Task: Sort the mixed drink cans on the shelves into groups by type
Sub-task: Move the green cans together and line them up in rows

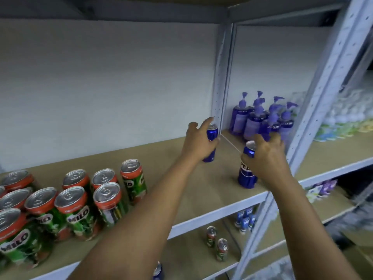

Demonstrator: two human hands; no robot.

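Observation:
My left hand grips a blue Pepsi can standing near the back right corner of the brown shelf. My right hand grips a second blue Pepsi can closer to the shelf's front right. Several green and red Milo cans stand grouped on the left part of the same shelf. On the shelf below stand two Milo cans and one blue can, half hidden by my left forearm.
Purple pump bottles stand in the neighbouring bay, behind the grey upright post. A slanted grey post rises at the right. Small blue-white packs sit on the lower right shelf. Pale packages fill the far right.

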